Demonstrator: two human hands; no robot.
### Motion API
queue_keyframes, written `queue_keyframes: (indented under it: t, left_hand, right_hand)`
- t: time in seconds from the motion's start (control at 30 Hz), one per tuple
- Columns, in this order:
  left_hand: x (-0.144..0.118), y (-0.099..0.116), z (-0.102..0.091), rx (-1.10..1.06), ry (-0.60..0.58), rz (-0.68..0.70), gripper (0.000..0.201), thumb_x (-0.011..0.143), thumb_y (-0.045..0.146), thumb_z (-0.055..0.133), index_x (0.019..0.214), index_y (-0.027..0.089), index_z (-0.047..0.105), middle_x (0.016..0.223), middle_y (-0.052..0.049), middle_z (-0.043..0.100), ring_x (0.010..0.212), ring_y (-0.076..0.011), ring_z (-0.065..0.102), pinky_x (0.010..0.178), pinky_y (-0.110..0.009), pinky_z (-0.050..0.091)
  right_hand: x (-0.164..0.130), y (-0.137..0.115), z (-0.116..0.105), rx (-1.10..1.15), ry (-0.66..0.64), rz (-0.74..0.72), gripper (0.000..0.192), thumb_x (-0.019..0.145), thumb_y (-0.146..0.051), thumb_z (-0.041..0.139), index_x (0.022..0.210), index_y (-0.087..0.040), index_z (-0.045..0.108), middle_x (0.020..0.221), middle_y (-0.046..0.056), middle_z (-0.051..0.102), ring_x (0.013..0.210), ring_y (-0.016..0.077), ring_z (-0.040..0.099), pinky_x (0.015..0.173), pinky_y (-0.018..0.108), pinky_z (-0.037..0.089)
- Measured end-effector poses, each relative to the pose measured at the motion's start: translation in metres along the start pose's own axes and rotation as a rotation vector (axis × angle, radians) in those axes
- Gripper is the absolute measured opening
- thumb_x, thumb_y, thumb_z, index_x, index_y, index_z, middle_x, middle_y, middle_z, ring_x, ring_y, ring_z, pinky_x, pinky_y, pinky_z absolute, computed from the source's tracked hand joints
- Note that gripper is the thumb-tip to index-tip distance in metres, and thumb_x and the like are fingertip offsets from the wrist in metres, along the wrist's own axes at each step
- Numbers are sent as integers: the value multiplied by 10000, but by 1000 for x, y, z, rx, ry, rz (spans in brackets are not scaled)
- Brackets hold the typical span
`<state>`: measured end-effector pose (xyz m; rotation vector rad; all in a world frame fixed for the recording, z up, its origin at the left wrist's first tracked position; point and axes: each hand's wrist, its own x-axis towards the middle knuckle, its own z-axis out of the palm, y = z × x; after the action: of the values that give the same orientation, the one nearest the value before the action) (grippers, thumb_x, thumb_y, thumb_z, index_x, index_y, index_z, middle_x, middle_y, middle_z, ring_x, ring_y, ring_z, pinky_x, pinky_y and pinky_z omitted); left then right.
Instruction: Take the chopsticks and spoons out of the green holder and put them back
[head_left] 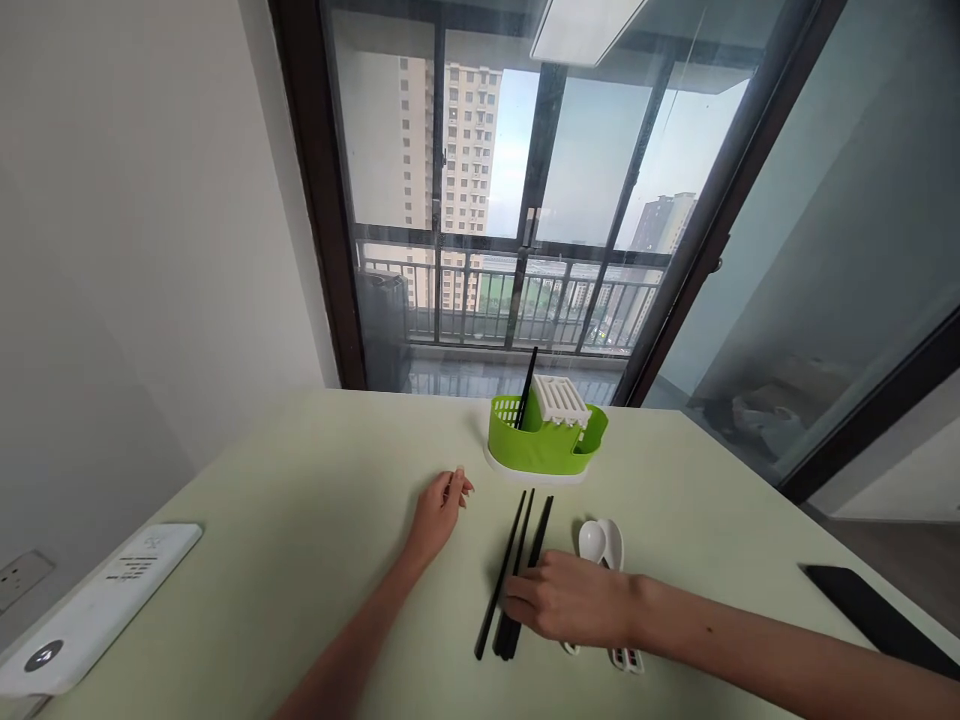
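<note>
My right hand (pixel 559 600) is closed over several black chopsticks (pixel 540 530) that lie on the table. Its fingertips are partly hidden by the hand itself. One black chopstick (pixel 491 610) lies separately, just left of that hand. White spoons (pixel 592 540) lie partly under my right wrist, their bowls pointing away from me. My left hand (pixel 442 500) rests on the table with its fingers loosely curled and nothing visible in them. Just beyond it stands a green cutlery holder (pixel 544 450) with a white slatted part on top. A black chopstick (pixel 527 385) stands upright inside the holder.
The pale green table (pixel 300 560) carries a long white device (pixel 105 605) at its left edge and a flat black object (pixel 877 610) at the right. A glass door in a dark frame (pixel 322 200) rises behind the table, beside a white wall.
</note>
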<state>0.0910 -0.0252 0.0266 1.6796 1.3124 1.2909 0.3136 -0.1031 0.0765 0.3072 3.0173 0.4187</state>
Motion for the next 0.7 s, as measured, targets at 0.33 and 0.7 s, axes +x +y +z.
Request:
queue_keyframes:
  t: [0.33, 0.7]
  left_hand:
    - [-3, -3, 4, -60, -45, 6, 540, 990, 619, 394, 783, 194, 655, 680, -13, 626, 626, -164, 574, 653, -284, 456]
    - [-23, 22, 12, -236, -426, -103, 564, 982, 619, 425, 777, 175, 707, 677, -36, 672, 584, -164, 558, 577, -285, 416]
  right_hand:
    - [8, 17, -7, -59, -45, -48, 139, 948, -83, 549, 858, -162, 619, 890, 15, 636, 656, 123, 568, 462, 324, 218]
    - [16, 15, -77, -122, -13, -14, 162, 970, -95, 515, 888, -189, 618, 768, -3, 626, 587, 137, 536, 492, 342, 242]
